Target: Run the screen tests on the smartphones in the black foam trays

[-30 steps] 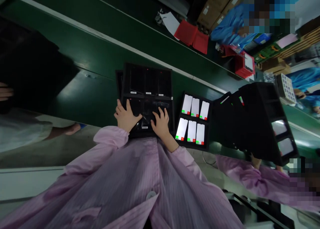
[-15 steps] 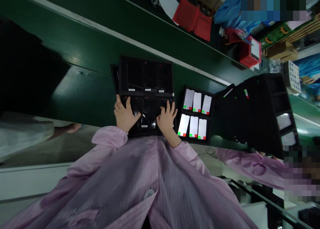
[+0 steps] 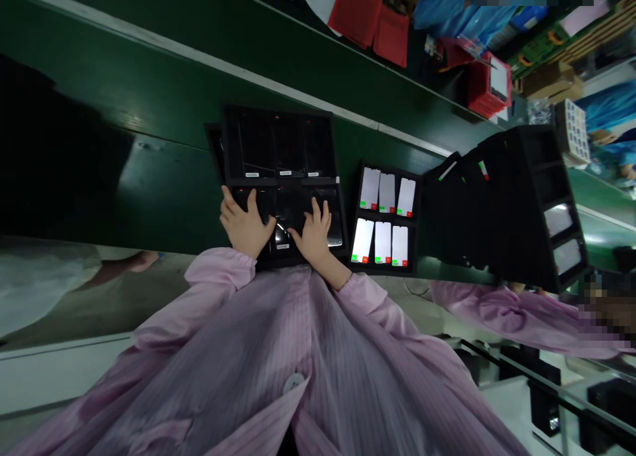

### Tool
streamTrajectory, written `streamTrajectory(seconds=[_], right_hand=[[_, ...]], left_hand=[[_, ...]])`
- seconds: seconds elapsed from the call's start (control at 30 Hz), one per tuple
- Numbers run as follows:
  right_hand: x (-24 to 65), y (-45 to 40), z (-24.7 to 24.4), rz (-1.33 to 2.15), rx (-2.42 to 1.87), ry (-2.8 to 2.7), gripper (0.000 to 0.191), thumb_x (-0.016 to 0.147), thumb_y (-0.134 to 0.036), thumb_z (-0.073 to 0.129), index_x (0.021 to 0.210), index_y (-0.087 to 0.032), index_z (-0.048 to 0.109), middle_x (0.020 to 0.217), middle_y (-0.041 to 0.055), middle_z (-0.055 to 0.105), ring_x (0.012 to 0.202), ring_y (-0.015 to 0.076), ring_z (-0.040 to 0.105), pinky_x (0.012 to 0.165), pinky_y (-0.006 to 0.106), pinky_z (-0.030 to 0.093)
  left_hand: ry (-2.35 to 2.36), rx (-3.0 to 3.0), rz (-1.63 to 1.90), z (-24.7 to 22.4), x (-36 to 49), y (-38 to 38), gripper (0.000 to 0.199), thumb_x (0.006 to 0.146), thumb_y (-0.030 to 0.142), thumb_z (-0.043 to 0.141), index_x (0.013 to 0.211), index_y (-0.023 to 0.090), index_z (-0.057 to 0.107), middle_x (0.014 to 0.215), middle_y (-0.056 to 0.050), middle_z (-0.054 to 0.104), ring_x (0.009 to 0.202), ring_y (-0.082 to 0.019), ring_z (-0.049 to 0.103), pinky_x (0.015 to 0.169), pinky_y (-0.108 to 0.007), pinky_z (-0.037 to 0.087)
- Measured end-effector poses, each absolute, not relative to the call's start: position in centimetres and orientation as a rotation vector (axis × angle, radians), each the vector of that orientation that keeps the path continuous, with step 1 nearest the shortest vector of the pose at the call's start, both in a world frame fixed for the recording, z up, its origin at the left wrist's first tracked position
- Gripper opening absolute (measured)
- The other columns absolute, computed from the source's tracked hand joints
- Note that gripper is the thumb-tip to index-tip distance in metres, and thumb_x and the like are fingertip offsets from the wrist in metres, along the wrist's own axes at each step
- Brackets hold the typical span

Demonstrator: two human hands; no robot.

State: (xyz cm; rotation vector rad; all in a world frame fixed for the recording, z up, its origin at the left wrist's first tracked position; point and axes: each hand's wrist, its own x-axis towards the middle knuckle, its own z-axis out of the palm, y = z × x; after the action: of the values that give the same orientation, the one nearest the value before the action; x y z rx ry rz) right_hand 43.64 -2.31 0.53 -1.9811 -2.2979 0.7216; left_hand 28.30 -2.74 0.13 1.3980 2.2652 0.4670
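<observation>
In front of me a black tray [image 3: 281, 182] holds several dark-screened phones in two rows. Its back row includes a phone [image 3: 289, 144] with a small white label at its lower edge. My left hand [image 3: 247, 228] lies over the front-left phone, fingers spread, thumb pointing right. My right hand [image 3: 314, 236] rests over the front row between the middle phone [image 3: 288, 211] and the right phone [image 3: 334, 219], fingers apart. Neither hand grips anything that I can see. The hands partly cover the front row.
To the right, another black tray [image 3: 387, 216] holds several phones with lit white screens. Beyond it stands a black tray stack [image 3: 521, 197], with a co-worker's pink sleeve [image 3: 497, 313] nearby. Red sheets [image 3: 355, 12] lie at the back. At left is another person's hand [image 3: 144, 260].
My right hand has shifted left, off the right phone toward the middle one. My left hand stays over the front-left phone. The whole view has shifted slightly.
</observation>
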Motion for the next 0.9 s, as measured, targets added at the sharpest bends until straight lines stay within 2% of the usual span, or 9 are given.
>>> streamTrajectory(seconds=[0.13, 0.27, 0.33, 0.47, 0.6, 0.67, 0.77, 0.9], right_hand=[[42.9, -2.1, 0.8, 0.728, -1.940, -2.309, 0.050, 0.103, -0.033, 0.062, 0.146, -0.007, 0.065, 0.181, 0.0208, 0.027, 0.172, 0.0409, 0.011, 0.136, 0.067, 0.022], [43.2, -2.0, 1.2, 0.749, -1.931, -2.299, 0.050, 0.104, -0.038, 0.062, 0.144, -0.010, 0.068, 0.182, 0.0174, 0.028, 0.172, 0.0402, 0.011, 0.136, 0.067, 0.021], [44.1, -2.0, 1.3, 0.722, -1.992, -2.233, 0.055, 0.102, -0.042, 0.063, 0.147, -0.010, 0.065, 0.182, 0.0196, 0.027, 0.171, 0.0417, 0.011, 0.135, 0.070, 0.018], [46.5, -2.1, 1.1, 0.590, -2.141, -2.000, 0.065, 0.101, -0.042, 0.061, 0.152, -0.001, 0.058, 0.181, 0.0299, 0.020, 0.171, 0.0472, 0.006, 0.132, 0.077, 0.013], [47.2, -1.0, 0.2, 0.588, -2.190, -1.911, 0.073, 0.098, -0.047, 0.063, 0.151, 0.004, 0.056, 0.179, 0.0355, 0.018, 0.170, 0.0504, 0.005, 0.131, 0.078, 0.016], [47.0, -0.2, -0.2, 0.627, -2.231, -1.885, 0.075, 0.097, -0.052, 0.066, 0.146, 0.005, 0.059, 0.177, 0.0370, 0.023, 0.169, 0.0511, 0.008, 0.130, 0.077, 0.020], [47.0, 0.2, -0.4, 0.622, -2.202, -1.916, 0.072, 0.096, -0.057, 0.070, 0.140, 0.000, 0.065, 0.176, 0.0348, 0.027, 0.169, 0.0496, 0.010, 0.130, 0.077, 0.020], [46.8, -1.0, -0.4, 0.560, -2.194, -1.994, 0.080, 0.090, -0.058, 0.079, 0.142, 0.001, 0.063, 0.177, 0.0378, 0.021, 0.170, 0.0503, 0.004, 0.130, 0.078, 0.015]], left_hand=[[2.252, 1.376, 0.457, 0.0, 28.1, -2.4, 0.078, 0.084, 0.032, 0.071, 0.159, 0.019, 0.051, 0.182, -0.027, 0.009, 0.158, -0.056, 0.029, 0.123, -0.075, 0.028], [2.231, 1.371, 0.498, -0.4, 27.6, -2.5, 0.084, 0.082, 0.036, 0.073, 0.160, 0.017, 0.048, 0.182, -0.028, 0.009, 0.157, -0.057, 0.030, 0.123, -0.076, 0.030], [2.237, 1.390, 0.512, -0.4, 27.4, -2.6, 0.086, 0.082, 0.039, 0.073, 0.161, 0.016, 0.046, 0.181, -0.028, 0.011, 0.158, -0.056, 0.029, 0.124, -0.075, 0.031], [2.234, 1.427, 0.513, -0.4, 27.2, -2.8, 0.085, 0.084, 0.039, 0.072, 0.162, 0.014, 0.046, 0.181, -0.029, 0.011, 0.158, -0.055, 0.028, 0.124, -0.074, 0.030], [2.227, 1.433, 0.506, -0.5, 27.0, -2.7, 0.085, 0.083, 0.037, 0.072, 0.160, 0.011, 0.048, 0.180, -0.032, 0.012, 0.158, -0.057, 0.027, 0.124, -0.075, 0.030], [2.237, 1.430, 0.506, -0.6, 26.9, -2.6, 0.085, 0.082, 0.036, 0.073, 0.160, 0.012, 0.048, 0.180, -0.031, 0.013, 0.159, -0.056, 0.027, 0.124, -0.075, 0.030], [2.242, 1.422, 0.519, -0.6, 26.8, -2.6, 0.085, 0.082, 0.036, 0.073, 0.160, 0.013, 0.049, 0.180, -0.028, 0.015, 0.161, -0.057, 0.025, 0.125, -0.075, 0.030], [2.205, 1.417, 0.549, -0.6, 26.6, -2.6, 0.084, 0.083, 0.037, 0.073, 0.161, 0.014, 0.048, 0.181, -0.027, 0.015, 0.159, -0.058, 0.028, 0.124, -0.074, 0.032]])
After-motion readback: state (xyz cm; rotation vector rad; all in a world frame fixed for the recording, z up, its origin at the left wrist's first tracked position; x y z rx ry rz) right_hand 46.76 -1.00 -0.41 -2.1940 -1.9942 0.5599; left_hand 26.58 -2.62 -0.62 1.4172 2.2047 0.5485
